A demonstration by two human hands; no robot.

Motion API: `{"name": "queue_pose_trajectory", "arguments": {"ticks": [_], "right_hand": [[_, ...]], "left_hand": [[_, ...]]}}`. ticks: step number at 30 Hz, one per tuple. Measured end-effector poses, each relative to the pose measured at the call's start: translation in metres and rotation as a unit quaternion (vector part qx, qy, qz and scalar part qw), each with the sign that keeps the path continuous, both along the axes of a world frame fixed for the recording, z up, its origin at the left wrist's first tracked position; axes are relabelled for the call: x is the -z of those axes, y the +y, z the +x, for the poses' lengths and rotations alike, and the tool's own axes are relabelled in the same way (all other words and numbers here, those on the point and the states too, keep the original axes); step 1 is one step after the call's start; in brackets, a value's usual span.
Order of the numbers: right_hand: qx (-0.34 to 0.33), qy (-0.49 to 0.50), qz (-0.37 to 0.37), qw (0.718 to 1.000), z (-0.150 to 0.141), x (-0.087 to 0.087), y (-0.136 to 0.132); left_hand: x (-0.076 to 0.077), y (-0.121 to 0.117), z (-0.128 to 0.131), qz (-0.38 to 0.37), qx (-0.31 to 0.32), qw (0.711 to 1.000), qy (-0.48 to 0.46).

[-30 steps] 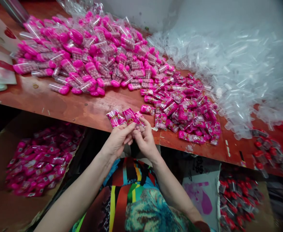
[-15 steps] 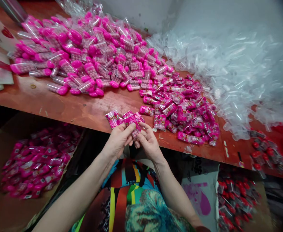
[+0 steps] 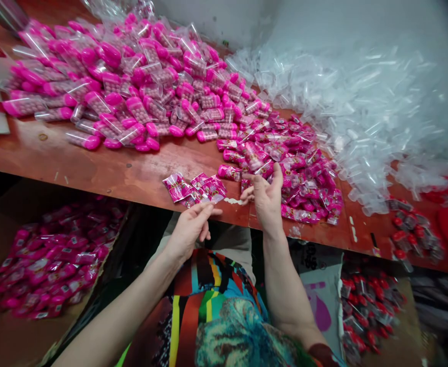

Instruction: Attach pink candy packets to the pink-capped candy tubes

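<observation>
My left hand (image 3: pixel 191 227) is at the table's front edge, its fingers loosely bent and partly apart, with nothing visible in them. Just beyond it lie several flat pink printed wrapper sleeves (image 3: pixel 210 188). My right hand (image 3: pixel 267 201) reaches over the near left side of a heap of pink-wrapped candy tubes (image 3: pixel 304 178), thumb and fingers spread. Right beyond its fingertips is a blurred pink-wrapped tube (image 3: pixel 254 155), apart from the hand as far as I can see.
Clear tubes of pink candy balls with pink caps (image 3: pixel 132 92) are heaped at the back left of the red-brown table (image 3: pixel 132 176). Empty clear plastic tubes (image 3: pixel 362 112) pile up on the right. Below stand a carton of pink-wrapped tubes (image 3: pixel 55 260) and a box of red-capped pieces (image 3: pixel 369 306).
My hands were together on a pink wrapped piece. They have parted: the right moved right and forward to the heap and let go of the piece; the left stayed near the edge.
</observation>
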State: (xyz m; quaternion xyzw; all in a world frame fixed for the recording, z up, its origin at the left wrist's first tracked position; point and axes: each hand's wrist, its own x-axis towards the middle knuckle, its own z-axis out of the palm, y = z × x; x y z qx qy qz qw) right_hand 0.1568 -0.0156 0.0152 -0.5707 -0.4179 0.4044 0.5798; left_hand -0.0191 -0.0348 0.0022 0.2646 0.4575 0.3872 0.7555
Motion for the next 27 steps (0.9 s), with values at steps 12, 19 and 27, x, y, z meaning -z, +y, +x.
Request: {"name": "queue_pose_trajectory", "arguments": {"ticks": [12, 19, 27], "right_hand": [[-0.065, -0.489, -0.118, 0.862, -0.035, 0.035, 0.018], [-0.063, -0.168, -0.037, 0.983, -0.029, 0.037, 0.000], [-0.064, 0.117, -0.137, 0.982, -0.041, 0.034, 0.005]], "left_hand": [[0.009, 0.013, 0.008, 0.018, -0.024, 0.999, 0.031], [0.006, 0.023, 0.016, 0.037, -0.065, 0.995, 0.071], [-0.003, 0.026, 0.006, 0.049, -0.085, 0.993, 0.073]]}}
